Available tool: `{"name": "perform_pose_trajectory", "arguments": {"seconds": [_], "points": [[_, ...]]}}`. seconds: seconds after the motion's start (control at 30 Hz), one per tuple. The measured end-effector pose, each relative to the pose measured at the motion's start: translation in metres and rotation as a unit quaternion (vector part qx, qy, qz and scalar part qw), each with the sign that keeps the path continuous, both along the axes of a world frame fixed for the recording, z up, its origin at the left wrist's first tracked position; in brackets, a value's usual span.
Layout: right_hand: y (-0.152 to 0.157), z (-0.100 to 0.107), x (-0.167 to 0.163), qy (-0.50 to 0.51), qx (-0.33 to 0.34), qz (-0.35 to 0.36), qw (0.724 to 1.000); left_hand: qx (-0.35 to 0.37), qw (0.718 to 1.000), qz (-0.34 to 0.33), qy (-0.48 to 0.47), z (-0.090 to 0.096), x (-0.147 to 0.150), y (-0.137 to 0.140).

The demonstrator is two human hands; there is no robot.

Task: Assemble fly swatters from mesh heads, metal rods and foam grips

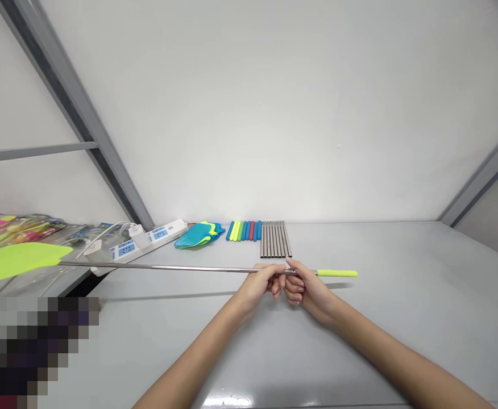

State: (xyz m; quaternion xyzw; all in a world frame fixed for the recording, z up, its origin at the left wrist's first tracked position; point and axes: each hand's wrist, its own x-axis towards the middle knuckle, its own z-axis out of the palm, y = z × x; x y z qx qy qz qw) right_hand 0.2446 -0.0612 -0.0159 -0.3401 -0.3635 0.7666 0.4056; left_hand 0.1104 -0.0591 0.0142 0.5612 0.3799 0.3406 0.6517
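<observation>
A big grey table (423, 289) fills most of the low part. Across it runs a long metal stick (198, 268), held up a bit, so its shadow falls on the table. On its left end is a flat yellow-green paddle (19, 261), cut off by the edge of the view. On its right end is a yellow-green handle (337, 273).

Both arms reach up from the bottom and bend in to meet. The left hand (260, 284) pinches the stick from above, close to the right hand (308, 287). The right hand has its thumb on top and its fingers curled under, gripping the stick beside the handle.

Clear bags (27, 227) at the far left hold pink, yellow and other bright things. A white power strip (170, 232) holds a white plug (139, 236). Next come piled paddles (193, 236), then metal tubes (276, 238) and little coloured sticks (244, 231) in rows.
</observation>
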Motion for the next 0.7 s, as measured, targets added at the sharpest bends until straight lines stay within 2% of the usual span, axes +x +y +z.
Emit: {"name": "perform_pose_trajectory", "arguments": {"seconds": [0.3, 0.53, 0.7], "points": [[0.005, 0.004, 0.002, 0.014, -0.043, -0.025, 0.999, -0.023, 1.000, 0.014, -0.012, 0.002, 0.000, 0.001], [0.004, 0.015, 0.003, 0.005, -0.018, -0.037, 0.999, -0.036, 0.999, 0.028, -0.003, 0.017, -0.001, -0.003], [0.005, 0.021, 0.009, 0.013, -0.005, -0.048, 0.999, -0.033, 0.999, 0.011, -0.010, 0.026, 0.001, -0.006]]}}
